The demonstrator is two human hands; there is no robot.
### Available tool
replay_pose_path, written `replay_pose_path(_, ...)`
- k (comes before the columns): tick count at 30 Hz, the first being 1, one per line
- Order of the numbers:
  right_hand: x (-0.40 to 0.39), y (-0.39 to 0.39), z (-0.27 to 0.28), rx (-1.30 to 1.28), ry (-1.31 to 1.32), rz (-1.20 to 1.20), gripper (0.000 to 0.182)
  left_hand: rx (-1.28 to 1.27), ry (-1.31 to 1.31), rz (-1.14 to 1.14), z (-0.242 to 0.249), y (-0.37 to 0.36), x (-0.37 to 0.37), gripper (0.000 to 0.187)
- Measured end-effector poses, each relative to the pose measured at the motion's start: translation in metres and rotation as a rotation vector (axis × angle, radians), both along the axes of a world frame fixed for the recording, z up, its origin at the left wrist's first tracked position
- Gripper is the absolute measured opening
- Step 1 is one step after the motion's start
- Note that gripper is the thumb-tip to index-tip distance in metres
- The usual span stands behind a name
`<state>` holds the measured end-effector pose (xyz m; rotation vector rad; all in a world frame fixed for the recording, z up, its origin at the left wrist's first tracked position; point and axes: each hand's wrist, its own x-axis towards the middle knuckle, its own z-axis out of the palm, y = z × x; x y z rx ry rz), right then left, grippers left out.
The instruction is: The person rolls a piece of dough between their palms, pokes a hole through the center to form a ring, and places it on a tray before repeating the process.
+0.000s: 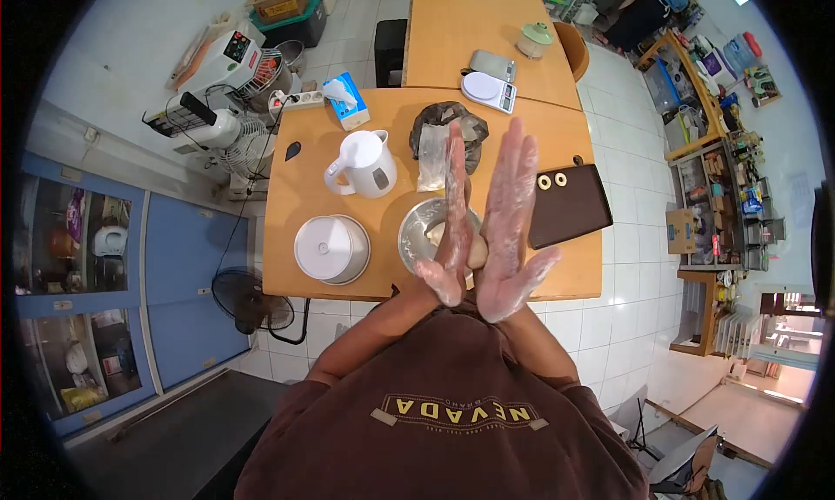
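Note:
Both hands are raised over the front of the wooden table, floury, with fingers stretched out. A small ball of pale dough (477, 251) sits between the palms of my left hand (452, 226) and my right hand (511, 226). Beneath them is a metal bowl (410, 236) with more dough inside, partly hidden by my left hand. To the right, a dark baking tray (574, 213) bears two dough rings (552, 181) near its upper left corner.
On the table (391, 283) stand a white kettle (365, 165), a lidded white container (330, 248), a tissue box (348, 100), a plastic bag (432, 156) and a kitchen scale (489, 91). A black fan (248, 300) is at the left, beside blue cabinets (187, 248).

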<state>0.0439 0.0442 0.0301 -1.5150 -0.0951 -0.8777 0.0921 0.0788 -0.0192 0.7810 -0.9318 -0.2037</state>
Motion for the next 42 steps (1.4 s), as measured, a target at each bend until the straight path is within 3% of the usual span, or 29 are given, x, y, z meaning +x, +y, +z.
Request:
replay_pose_path(5,0.007,-0.029,-0.053,-0.144,-0.028,-0.030,0.106,-0.012,0.154,-0.049,0.022,0.016,-0.009,0.133)
replay_pose_path(8,-0.004,-0.012,-0.054,-0.184,0.067,0.028,0.106,-0.071,0.252,-0.006,0.033,0.014,0.004,0.132)
replay_pose_path(15,-0.004,-0.009,-0.023,-0.119,0.027,-0.016,0.107,0.131,0.010,-0.016,-0.002,0.017,-0.001,0.139)
replay_pose_path(20,0.007,-0.012,-0.042,-0.148,-0.019,-0.089,0.107,-0.083,0.099,-0.058,0.018,0.019,-0.011,0.140)
replay_pose_path(23,0.003,-0.007,-0.067,-0.145,-0.040,-0.008,0.106,-0.110,0.238,-0.029,0.028,0.020,0.000,0.137)
replay_pose_path(26,-0.005,-0.004,-0.068,-0.147,-0.022,0.048,0.105,0.003,0.195,0.054,0.009,0.009,0.008,0.125)
replay_pose_path(28,-0.012,-0.006,-0.050,-0.152,0.048,0.058,0.106,0.083,-0.074,0.144,-0.011,0.002,0.010,0.118)
replay_pose_path(31,-0.004,-0.009,-0.032,-0.081,0.026,-0.013,0.105,0.076,-0.220,0.060,-0.035,0.007,0.017,0.125)
replay_pose_path(33,0.001,-0.013,-0.031,-0.046,0.009,-0.037,0.106,-0.021,-0.073,-0.046,-0.031,0.007,-0.004,0.125)
replay_pose_path(38,0.003,-0.011,-0.059,-0.091,0.052,0.000,0.106,-0.109,0.312,-0.070,0.024,0.020,-0.005,0.131)
replay_pose_path(42,-0.013,0.002,-0.057,-0.117,0.161,0.054,0.104,-0.014,0.167,0.027,-0.001,0.007,0.012,0.128)
